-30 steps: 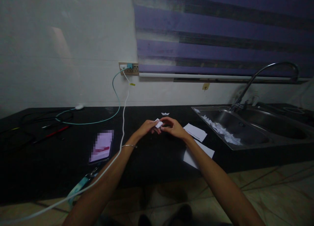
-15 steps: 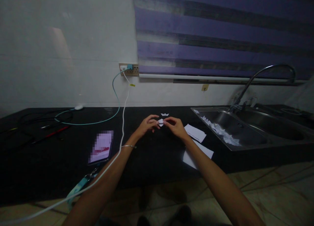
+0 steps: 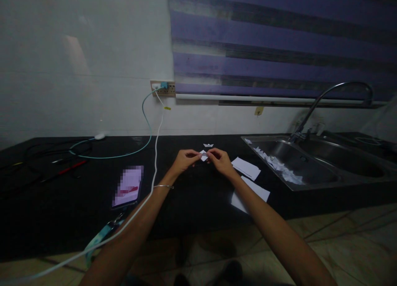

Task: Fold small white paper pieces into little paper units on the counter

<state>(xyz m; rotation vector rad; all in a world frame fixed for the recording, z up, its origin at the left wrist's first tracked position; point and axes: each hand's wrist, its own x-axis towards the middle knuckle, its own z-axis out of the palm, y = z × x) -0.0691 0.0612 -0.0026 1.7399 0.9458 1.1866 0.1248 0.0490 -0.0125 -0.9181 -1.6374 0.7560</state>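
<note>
- Evidently, the left hand (image 3: 185, 160) and right hand (image 3: 220, 161) pinch a small folded paper (image 3: 204, 156) between them, over the counter (image 3: 198, 203).
- Just beyond sits a paper boat (image 3: 208, 145).
- White sheets (image 3: 246, 167) lie near the right forearm.
- The phone (image 3: 128, 186) screen is pixelated, unreadable.
- The white cable's (image 3: 156, 153) yellow label (image 3: 167, 108) is too small to read.

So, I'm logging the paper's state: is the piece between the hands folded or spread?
Folded: the white paper between left hand and right hand is a compact diamond, smaller than the nearby sheets.
</note>
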